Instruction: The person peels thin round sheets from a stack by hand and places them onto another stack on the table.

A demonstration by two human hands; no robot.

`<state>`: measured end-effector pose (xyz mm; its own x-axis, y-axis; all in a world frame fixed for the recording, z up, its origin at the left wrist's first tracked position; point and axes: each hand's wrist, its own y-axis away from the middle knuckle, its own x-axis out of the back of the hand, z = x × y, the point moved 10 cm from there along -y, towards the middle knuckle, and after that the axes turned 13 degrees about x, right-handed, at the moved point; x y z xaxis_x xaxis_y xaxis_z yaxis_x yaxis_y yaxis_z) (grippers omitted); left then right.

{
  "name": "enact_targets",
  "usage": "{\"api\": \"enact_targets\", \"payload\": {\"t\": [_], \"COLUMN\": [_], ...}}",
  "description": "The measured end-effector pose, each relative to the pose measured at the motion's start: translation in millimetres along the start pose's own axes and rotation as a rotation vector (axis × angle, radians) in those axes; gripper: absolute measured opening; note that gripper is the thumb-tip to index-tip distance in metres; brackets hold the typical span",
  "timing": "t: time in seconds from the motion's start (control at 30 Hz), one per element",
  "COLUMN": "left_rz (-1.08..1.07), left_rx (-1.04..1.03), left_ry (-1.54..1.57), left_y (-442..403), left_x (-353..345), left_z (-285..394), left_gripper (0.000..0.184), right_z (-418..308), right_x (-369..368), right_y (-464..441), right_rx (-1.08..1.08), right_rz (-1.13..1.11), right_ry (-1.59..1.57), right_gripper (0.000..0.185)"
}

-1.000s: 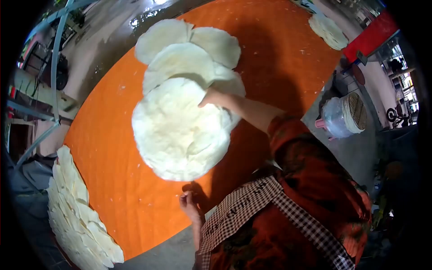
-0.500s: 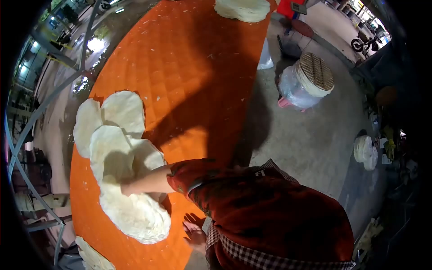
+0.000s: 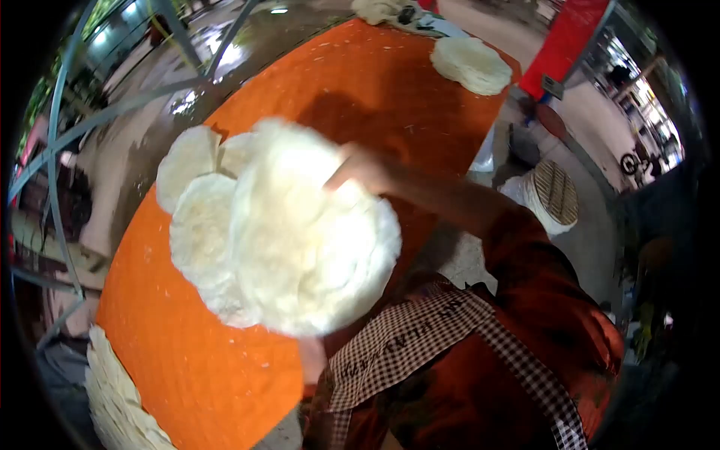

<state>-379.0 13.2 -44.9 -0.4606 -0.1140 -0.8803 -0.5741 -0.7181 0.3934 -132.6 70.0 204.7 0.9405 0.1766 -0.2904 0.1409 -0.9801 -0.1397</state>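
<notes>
A large round white stack of thin flatbreads (image 3: 300, 232), blurred by motion, is raised above the orange table cover. My right hand (image 3: 360, 171) comes in from the right and grips its upper right edge, with the fingers over the top face. Below the lower rim, the wrist of my left hand (image 3: 311, 356) shows. Its fingers are hidden behind the stack, so whether they hold it is unclear. Just left of the stack, several loose flatbreads (image 3: 201, 229) lie overlapping on the cover, partly covered from view.
The orange cover (image 3: 195, 367) spreads across a long table. Another flatbread pile (image 3: 471, 66) lies at its far right end, and more sheets (image 3: 116, 390) sit at lower left. A wrapped tub with a slatted lid (image 3: 555, 195) stands on the floor to the right. Metal bars (image 3: 112, 112) cross the left.
My right hand was reaching down onto the flatbreads; now it holds a stack up, nearer my body. My left hand, earlier open beside the table edge, has gone behind the stack. The view has shifted.
</notes>
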Motion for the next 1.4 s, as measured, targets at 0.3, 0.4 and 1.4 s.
{"api": "enact_targets", "payload": {"t": [0.3,0.4,1.4], "left_rz": [-0.847,-0.275,0.298], "left_rx": [0.226,0.076,-0.010], "left_ry": [-0.185,-0.180,-0.237], "left_y": [-174.8,-195.5,-237.7], "left_x": [-172.4,-187.0,-205.9], "left_z": [34.1,-12.7,-175.6], "left_gripper": [0.052,0.056,0.047], "right_z": [-66.6,21.1,83.7], "right_x": [192.2,265.6,264.7], "right_y": [60.0,72.9,37.8], "right_rx": [0.171,0.077,0.421], "right_rz": [0.410,0.539,-0.339], "right_ry": [-0.062,-0.261,1.374], "right_gripper": [0.074,0.059,0.046]}}
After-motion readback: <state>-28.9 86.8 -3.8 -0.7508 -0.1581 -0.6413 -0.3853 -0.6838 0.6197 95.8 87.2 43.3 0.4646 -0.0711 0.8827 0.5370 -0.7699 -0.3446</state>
